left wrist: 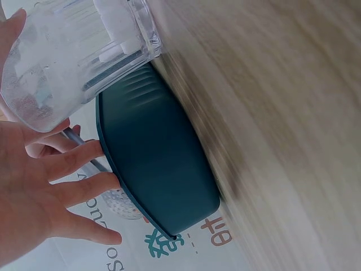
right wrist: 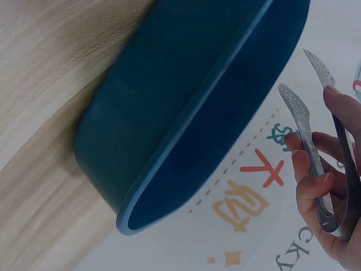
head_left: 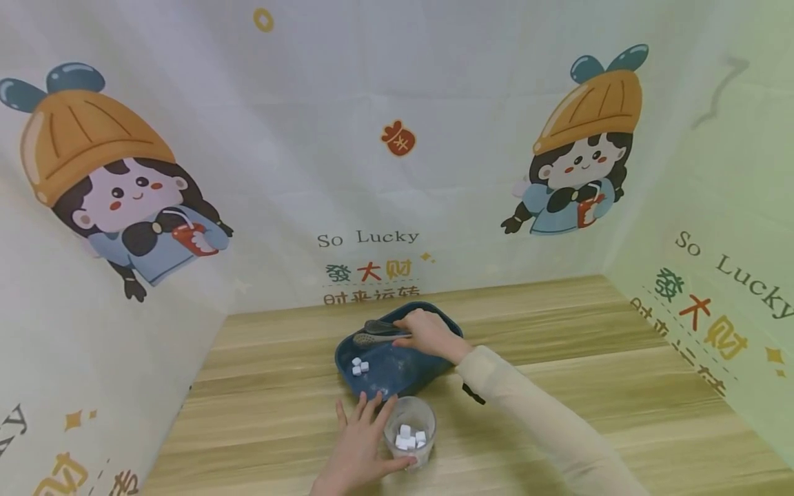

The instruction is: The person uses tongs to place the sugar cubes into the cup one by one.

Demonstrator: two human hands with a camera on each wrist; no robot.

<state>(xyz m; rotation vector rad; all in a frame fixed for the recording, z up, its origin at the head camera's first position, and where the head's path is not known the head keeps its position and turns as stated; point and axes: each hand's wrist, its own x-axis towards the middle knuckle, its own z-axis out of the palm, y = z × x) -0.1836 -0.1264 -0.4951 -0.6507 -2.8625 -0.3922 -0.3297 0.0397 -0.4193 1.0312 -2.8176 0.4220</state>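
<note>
A clear glass point(head_left: 428, 413) with several white cubes point(head_left: 406, 439) inside stands on the table in front of a dark blue tray point(head_left: 397, 372). My left hand point(head_left: 356, 444) holds the glass between thumb and index finger; its other fingers are spread, with two tips at the tray's rim in the left wrist view. Over the far part of the tray, my right hand point(head_left: 431, 334) grips metal tongs point(head_left: 375, 339) with perforated tips. In the right wrist view the tongs' tips point(right wrist: 296, 101) are apart, nothing between them. Small white cubes point(head_left: 360, 366) lie at the tray's left end.
The wood-grain table point(head_left: 558, 331) carries the tray and glass. Printed cloth walls point(head_left: 459, 179) stand behind and at both sides, close behind the tray's far edge. A small black item point(head_left: 473, 394) shows beneath my right sleeve cuff.
</note>
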